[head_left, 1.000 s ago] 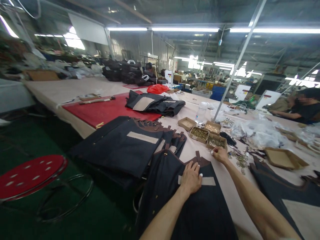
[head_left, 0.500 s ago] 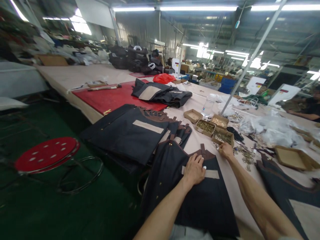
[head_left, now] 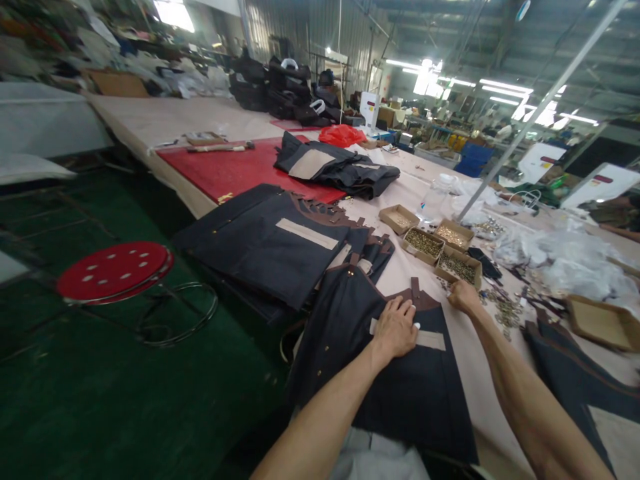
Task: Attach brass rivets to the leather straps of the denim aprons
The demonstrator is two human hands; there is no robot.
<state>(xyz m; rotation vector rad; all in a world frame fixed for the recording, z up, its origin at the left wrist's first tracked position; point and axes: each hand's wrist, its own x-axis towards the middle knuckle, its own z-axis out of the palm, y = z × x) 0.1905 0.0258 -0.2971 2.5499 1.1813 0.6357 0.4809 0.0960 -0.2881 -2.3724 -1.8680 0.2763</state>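
My left hand (head_left: 397, 328) lies with its fingers stretched out on a dark, apron-like fabric piece (head_left: 407, 400), across its beige strip (head_left: 431, 340). Something small and white shows at a fingertip. Brown trim and a brown tab (head_left: 415, 290) run along the top of this piece. To the right, my right hand (head_left: 465, 297) is closed at the near edge of a cardboard box of small metal parts (head_left: 457, 267). Whatever its fingertips may hold is hidden. Another box of brass-coloured parts (head_left: 423, 243) stands just behind.
Stacked dark pieces (head_left: 260, 247) overhang the table edge on the left. A red mat (head_left: 215, 170) carries a hammer (head_left: 220, 147). Loose metal parts (head_left: 507, 310), plastic bags (head_left: 575, 257) and a shallow box (head_left: 603, 323) lie to the right. A red stool (head_left: 117, 270) stands on the floor.
The view has tilted down and shifted left, so the scene sits higher and further right. Both hands stay in nearly the same places on the table.
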